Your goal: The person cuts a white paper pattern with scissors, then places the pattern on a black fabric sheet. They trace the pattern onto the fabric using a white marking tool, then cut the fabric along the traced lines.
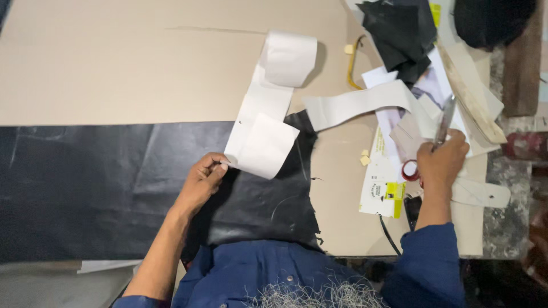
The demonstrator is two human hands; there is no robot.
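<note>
Hands are busy on both sides of the head view. Left hand (204,178) lies on the black leather sheet (103,188), its fingers (217,168) pinched shut on the edge of a white paper pattern piece (264,145), which curls up and away toward a rolled end near the top of the table (114,63). Black leather spreads from the left edge across to the middle, its ragged right edge lying over the tan cardboard surface. Over on the right, right hand (440,159) is closed around a pair of scissors (442,125); the metal blades point up and away from the fist, while a red handle loop shows just below the knuckles. That hand rests on a heap of white and grey paper templates (365,105), with a long curved strip reaching left from the pile. A white card with a yellow label (385,188) lies just beside the wrist. Black leather scraps (399,34) sit at the top right, well apart from both hands. Blue sleeves fill the bottom edge.
</note>
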